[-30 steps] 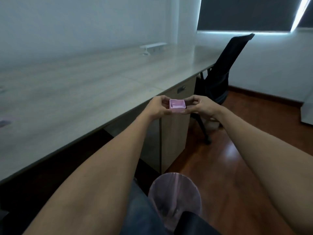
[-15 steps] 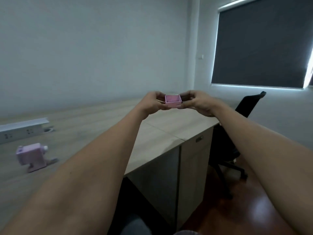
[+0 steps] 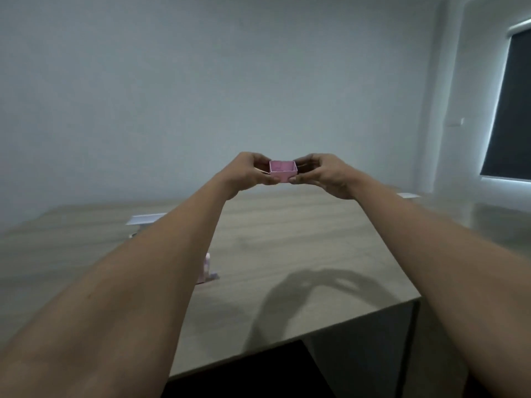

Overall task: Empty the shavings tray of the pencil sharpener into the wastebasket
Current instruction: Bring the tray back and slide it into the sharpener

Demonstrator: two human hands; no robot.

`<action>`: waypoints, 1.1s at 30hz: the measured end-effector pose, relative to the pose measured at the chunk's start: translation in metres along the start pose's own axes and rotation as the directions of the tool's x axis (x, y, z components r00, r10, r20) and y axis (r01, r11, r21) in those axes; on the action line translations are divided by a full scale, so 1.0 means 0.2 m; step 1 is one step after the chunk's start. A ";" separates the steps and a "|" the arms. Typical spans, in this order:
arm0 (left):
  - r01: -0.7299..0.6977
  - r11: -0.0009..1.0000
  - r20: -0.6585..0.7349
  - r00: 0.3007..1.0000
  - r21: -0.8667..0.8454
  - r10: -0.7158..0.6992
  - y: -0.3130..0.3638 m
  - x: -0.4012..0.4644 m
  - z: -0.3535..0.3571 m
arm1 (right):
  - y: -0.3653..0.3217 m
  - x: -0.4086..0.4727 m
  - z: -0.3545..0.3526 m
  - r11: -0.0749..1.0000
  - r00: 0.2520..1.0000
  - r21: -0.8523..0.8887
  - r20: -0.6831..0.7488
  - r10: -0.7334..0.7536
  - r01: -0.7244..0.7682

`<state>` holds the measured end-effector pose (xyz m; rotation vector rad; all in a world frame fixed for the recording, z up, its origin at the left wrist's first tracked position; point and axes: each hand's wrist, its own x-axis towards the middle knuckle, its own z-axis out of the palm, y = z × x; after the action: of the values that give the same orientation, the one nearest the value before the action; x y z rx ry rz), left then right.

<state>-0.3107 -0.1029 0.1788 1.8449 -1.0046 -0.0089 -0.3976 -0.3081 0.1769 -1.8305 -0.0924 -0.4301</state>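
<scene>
Holding: small pink plastic square shavings tray [image 3: 283, 171], upright, above the pale wood-grain tabletop [image 3: 287, 239]
Left grip [image 3: 249, 171]: pinching tray's left side
Right grip [image 3: 321, 173]: pinching tray's right side

Light wood-grain tabletop [image 3: 287, 248] carries a pink pencil sharpener [image 3: 204, 270], mostly hidden behind a forearm, and a white power strip [image 3: 145, 219] farther back near the wall.

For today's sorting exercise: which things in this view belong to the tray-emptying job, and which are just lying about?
Job:
small pink plastic tray
left hand
right hand
pink pencil sharpener, mostly hidden by the left forearm

Lying about:
white power strip
dark roller blind
</scene>
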 end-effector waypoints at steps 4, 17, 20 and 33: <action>0.045 0.998 -0.068 0.997 0.033 -0.043 -0.10 -0.13 -0.26 | 0.00 0.16 0.28 0.999 0.995 0.036 0.097 -0.022 0.019; 0.235 0.970 -0.237 0.947 0.059 -0.215 -0.52 -0.53 -0.67 | 0.22 0.33 1.00 0.991 0.949 0.134 0.310 -0.062 0.021; 0.276 0.961 -0.255 0.931 0.031 -0.260 -0.61 -0.60 -0.68 | 0.33 0.34 1.07 0.992 0.940 0.118 0.331 -0.085 0.048; 0.457 0.883 -0.295 0.833 -0.107 -0.467 -1.11 -0.89 -0.66 | 0.69 0.30 1.05 0.997 0.952 -0.061 0.300 0.054 -0.037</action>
<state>-0.2330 0.1456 0.0028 1.9439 -0.3182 -0.0230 -0.2523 -0.1629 0.0211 -1.9374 -0.2497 -0.1178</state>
